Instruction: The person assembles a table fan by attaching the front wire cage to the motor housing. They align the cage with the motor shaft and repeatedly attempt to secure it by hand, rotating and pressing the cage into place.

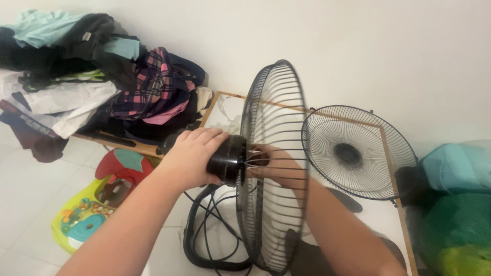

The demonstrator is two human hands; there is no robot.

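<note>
A black fan motor housing (227, 159) sits at the middle of the view, joined to an upright black wire rear grille (273, 168). My left hand (192, 153) wraps around the back of the motor housing. My right hand (266, 161) reaches inside the grille from the other side and its fingers close on the hub at the centre. A second black wire grille (358, 151), round with a dark centre cap, leans apart against the wall to the right.
Piled clothes and bags (102, 76) lie on a low wooden frame at the left. A colourful plastic toy (97, 209) rests on the white tile floor. Black cable (209, 240) coils below the fan. Teal and green bags (455, 204) sit at the right.
</note>
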